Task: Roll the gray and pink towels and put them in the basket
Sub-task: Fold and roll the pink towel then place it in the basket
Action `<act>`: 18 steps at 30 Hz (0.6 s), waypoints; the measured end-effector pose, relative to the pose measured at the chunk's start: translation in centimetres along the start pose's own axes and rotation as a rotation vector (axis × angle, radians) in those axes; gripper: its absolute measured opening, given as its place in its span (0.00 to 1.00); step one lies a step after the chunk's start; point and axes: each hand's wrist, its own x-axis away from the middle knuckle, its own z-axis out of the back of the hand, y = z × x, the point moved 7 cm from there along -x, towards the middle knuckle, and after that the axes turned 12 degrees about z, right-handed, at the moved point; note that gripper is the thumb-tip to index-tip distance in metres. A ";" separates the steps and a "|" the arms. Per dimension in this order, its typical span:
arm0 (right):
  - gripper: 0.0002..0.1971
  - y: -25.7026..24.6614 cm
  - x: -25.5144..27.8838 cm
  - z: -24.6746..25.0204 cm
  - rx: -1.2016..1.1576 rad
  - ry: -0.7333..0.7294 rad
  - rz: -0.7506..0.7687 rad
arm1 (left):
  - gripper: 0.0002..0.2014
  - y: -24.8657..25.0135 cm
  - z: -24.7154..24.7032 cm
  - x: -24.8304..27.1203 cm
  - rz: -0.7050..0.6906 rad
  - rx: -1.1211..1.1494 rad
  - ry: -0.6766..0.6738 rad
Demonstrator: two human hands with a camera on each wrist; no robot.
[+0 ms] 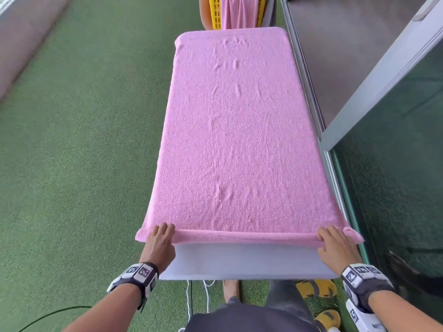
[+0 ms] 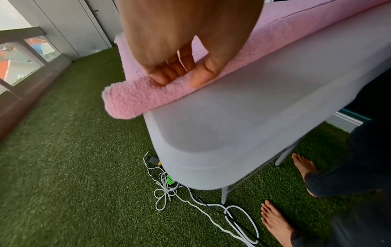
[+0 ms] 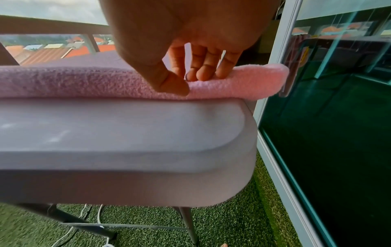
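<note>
Pink towel (image 1: 239, 140): spread flat along the white table (image 1: 239, 262), covering it from the far edge to just short of the near edge; its near hem is turned over into a first low roll that runs from the left edge to the right edge and overhangs both.
Left hand (image 1: 159, 245): I see it on the left end of that roll; the fingers (image 2: 169, 73) curl down onto the fold and the thumb presses the near face, so they grip the pink towel.
Right hand (image 1: 335, 245): on the right end of the roll; in the right wrist view the fingers (image 3: 204, 70) bend over the top of the fold and the thumb meets its front, gripping the towel.
Yellow basket (image 1: 215, 13): beyond the far edge of the table, with pink cloth hanging over it.
Floor: green artificial turf (image 1: 84, 140); white cables (image 2: 190, 200) lie under the near end of the table.
Yellow sandals (image 1: 316, 288): on the turf near the right near corner.
</note>
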 end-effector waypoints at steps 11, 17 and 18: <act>0.13 1.6 -0.1 0.2 -0.109 0.070 -0.010 | 0.15 -0.3 0.8 0.1 -0.011 0.078 0.032; 0.11 1.7 2.3 -1.3 -0.070 -0.040 -0.055 | 0.11 -1.0 -0.6 3.7 0.027 0.115 -0.028; 0.11 1.5 2.5 -1.5 -0.044 -0.081 -0.048 | 0.11 -1.4 -0.9 4.1 0.044 0.110 -0.034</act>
